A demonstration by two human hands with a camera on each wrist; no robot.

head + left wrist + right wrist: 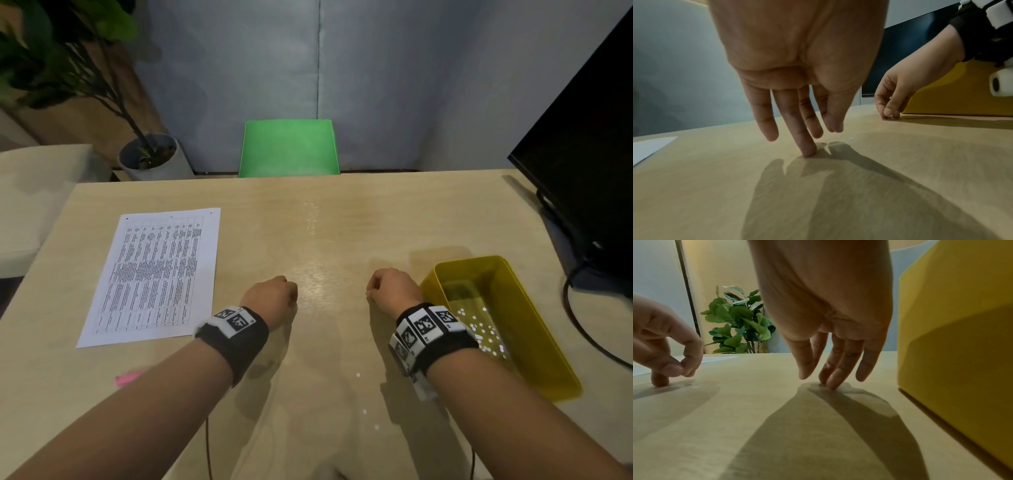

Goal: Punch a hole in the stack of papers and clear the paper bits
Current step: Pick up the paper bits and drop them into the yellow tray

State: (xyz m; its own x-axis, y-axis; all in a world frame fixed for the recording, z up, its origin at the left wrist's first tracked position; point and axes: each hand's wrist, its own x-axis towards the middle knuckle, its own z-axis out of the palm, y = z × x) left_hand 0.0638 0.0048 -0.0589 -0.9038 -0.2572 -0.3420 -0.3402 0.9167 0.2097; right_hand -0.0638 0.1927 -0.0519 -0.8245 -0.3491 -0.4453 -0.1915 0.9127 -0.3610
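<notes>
Pale wooden table point(342, 212), items: paper bits point(358, 374), feather-light, easily blown, best dabbed up on a fingertip, lying loose left of the yellow bin point(534, 346); my left hand point(270, 298) and right hand point(394, 291), fingers down, holding nothing; papers point(154, 274) far left of it.

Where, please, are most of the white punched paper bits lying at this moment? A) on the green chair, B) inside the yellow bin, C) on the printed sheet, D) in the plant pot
B: the head view shows a cluster of white paper bits on the floor of the yellow bin beside the right hand, with only a few strays left on the table.
</notes>
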